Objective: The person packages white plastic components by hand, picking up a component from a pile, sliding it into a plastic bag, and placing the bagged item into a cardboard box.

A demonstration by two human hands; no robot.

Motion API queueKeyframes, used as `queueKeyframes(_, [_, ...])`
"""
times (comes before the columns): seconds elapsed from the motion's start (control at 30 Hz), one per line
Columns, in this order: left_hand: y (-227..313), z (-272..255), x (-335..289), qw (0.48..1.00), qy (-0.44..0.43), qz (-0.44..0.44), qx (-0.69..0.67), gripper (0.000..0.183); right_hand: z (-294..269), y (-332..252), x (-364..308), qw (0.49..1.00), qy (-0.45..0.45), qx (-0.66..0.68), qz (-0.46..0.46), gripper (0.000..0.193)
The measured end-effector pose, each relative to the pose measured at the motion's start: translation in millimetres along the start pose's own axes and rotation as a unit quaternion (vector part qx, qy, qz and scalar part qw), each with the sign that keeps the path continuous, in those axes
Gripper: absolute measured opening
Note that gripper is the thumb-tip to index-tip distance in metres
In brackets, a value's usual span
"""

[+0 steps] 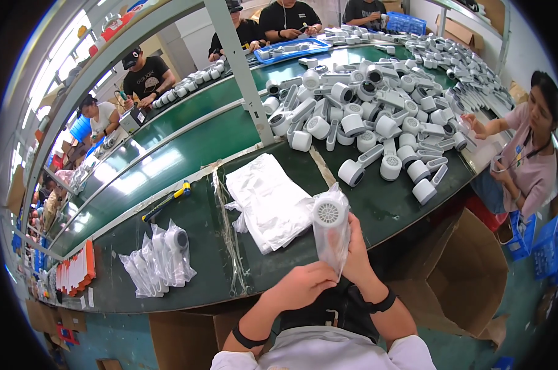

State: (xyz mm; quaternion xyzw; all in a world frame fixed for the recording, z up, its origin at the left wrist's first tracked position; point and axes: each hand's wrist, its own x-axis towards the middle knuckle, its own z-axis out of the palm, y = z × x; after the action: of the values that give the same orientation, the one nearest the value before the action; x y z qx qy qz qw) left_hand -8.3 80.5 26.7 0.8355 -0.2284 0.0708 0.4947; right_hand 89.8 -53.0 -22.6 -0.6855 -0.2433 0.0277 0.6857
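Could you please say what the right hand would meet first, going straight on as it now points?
Most likely the pale device at the near edge of the pile, though the right hand might pass above it; depth is unclear.

The wide head camera looks down across the workbench.

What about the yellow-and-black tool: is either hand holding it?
No, the tool lies on the dark-green bench, while the left hand and right hand are both at the bagged device.
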Motion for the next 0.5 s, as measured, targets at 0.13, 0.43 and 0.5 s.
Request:
queueKeyframes(0.13, [-14.3,-17.3,-12.8,0.968,0.207,-0.085,-0.113,0.034,5.2,-18.2,-4.3,0.974,-0.033,0.203,0.092,0.050])
queueKeyframes(0.43, [-12.1,28.1,-6.0,0.712,0.265,-0.268,-0.592,0.056,39.6,-21.4,-13.9,0.999,0.011,0.047,0.023,0.052])
queueKeyframes(0.5, [-11.6,25.0,-9.6,0.746,0.253,-0.247,-0.565,0.051,35.9,-34.8,-3.3,0.969,0.041,-0.206,-0.131,0.040])
